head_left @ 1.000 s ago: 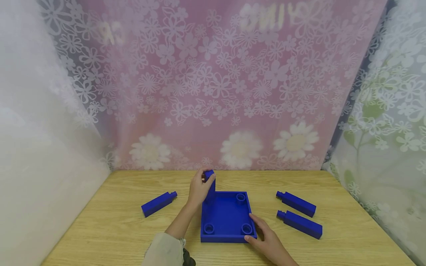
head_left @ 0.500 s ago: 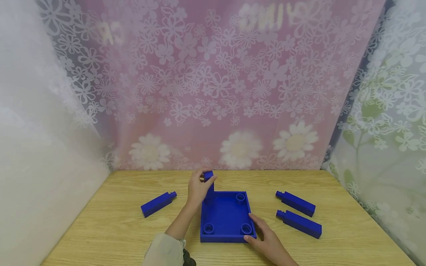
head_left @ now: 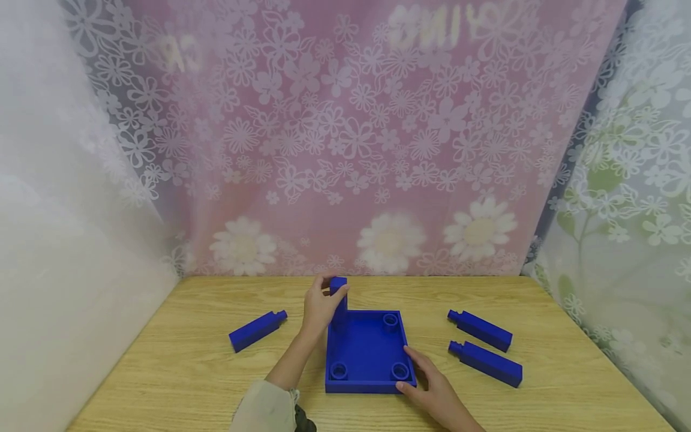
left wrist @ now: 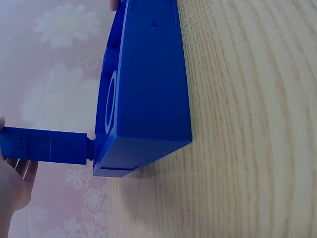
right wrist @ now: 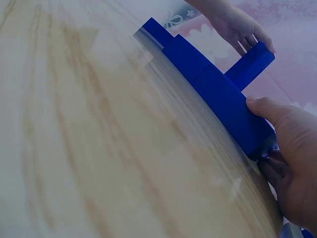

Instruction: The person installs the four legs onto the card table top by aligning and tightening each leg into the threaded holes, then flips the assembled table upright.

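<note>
A square blue base (head_left: 367,348) with a raised rim lies open side up, round sockets in its corners. My left hand (head_left: 317,309) pinches a blue square leg (head_left: 340,300) near its top, thumb on one side and fingers on the other. The leg stands upright at the far left corner; in the left wrist view its narrow neck (left wrist: 90,148) shows just above the rim. At the near right corner my right hand (head_left: 436,393) grips the base, thumb on the front edge and fingers along the right side. The right wrist view shows its thumb (right wrist: 265,106) against the wall.
One loose blue leg (head_left: 256,332) lies on the wooden table (head_left: 178,384) to the left. Two more, an upper leg (head_left: 480,331) and a lower leg (head_left: 487,363), lie at the right. A flowered pink curtain (head_left: 324,180) hangs behind the table's far edge.
My left hand and the leg in it have shifted very slightly at the far left corner. The base, my right hand and the loose legs stay in place.
</note>
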Tool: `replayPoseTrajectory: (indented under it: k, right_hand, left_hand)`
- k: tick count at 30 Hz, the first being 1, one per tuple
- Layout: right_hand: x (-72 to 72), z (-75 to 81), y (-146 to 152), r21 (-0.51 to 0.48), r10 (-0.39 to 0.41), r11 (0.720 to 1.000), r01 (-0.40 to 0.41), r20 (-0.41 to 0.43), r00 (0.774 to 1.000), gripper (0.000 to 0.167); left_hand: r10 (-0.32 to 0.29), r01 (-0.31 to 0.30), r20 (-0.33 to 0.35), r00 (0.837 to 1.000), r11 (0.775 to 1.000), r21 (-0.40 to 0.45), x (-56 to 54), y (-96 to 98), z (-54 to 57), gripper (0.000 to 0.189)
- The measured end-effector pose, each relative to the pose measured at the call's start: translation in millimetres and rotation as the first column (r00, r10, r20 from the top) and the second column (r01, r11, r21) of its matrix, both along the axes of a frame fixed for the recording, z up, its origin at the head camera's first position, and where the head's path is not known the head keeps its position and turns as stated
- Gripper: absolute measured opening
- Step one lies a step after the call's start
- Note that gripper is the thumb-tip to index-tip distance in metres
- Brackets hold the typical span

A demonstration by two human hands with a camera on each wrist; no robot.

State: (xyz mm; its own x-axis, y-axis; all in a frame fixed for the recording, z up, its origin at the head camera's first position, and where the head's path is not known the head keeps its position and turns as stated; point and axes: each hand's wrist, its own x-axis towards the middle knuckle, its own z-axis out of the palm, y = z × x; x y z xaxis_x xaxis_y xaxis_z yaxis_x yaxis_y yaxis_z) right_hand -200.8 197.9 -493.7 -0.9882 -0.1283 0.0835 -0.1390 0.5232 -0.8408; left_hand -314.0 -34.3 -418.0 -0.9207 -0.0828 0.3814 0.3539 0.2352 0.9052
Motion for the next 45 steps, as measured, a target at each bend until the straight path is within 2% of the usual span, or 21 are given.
replayPoseTrajectory:
  k: [5,10,18,22,26,30,34,39,45]
  right_hand:
    - [0.1,-2.0,0.3,-0.016,0.001,1.0,-0.001,-0.003,1.0,0.073]
    - [-0.6,-2.9,-0.3,-0.023,0.002,1.0,-0.002,-0.002,1.0,0.073]
    - [0.5,0.3,-1.8,-0.034,-0.005,0.999,0.005,-0.007,1.0,0.073]
    - [1.1,1.0,-1.9,-0.035,-0.005,0.999,0.005,-0.007,1.0,0.073]
    - [0.8,0.0,-1.4,-0.042,-0.002,0.999,0.002,0.002,1.0,0.072]
    - [0.5,-1.2,-0.7,-0.048,0.005,0.999,-0.005,0.007,1.0,0.072]
    - [0.2,-2.2,-0.2,-0.04,0.01,0.999,-0.01,0.006,1.0,0.072]
    - [-0.1,-1.9,0.1,-0.046,0.007,0.999,-0.008,-0.016,1.0,0.072]
    - [-0.1,-2.2,0.4,-0.044,0.005,0.999,-0.007,-0.031,1.0,0.071]
  left_hand:
    - [-0.038,0.037,-0.02,0.999,0.998,-0.05,1.3,-0.3,1.5,0.035]
    - [-0.037,0.032,-0.041,0.998,0.993,-0.11,1.7,0.4,2.6,0.034]
    - [-0.01,-0.001,-0.114,0.993,0.995,-0.102,-3.0,1.0,-0.8,0.027]
    - [-0.003,-0.01,-0.12,0.993,0.994,-0.11,-2.1,1.7,-0.6,0.026]
    - [0.019,-0.035,-0.106,0.994,0.989,-0.146,-0.6,3.5,0.6,0.026]
    - [0.072,-0.085,-0.071,0.995,0.977,-0.197,-2.1,5.8,0.2,0.033]
    - [0.116,-0.131,-0.075,0.99,0.965,-0.226,-5.0,7.6,-2.0,0.038]
    - [0.124,-0.134,-0.071,0.99,0.977,-0.166,-5.2,7.4,-2.4,0.036]
    - [0.085,-0.086,-0.015,0.996,0.994,-0.069,-2.2,4.2,-1.4,0.043]
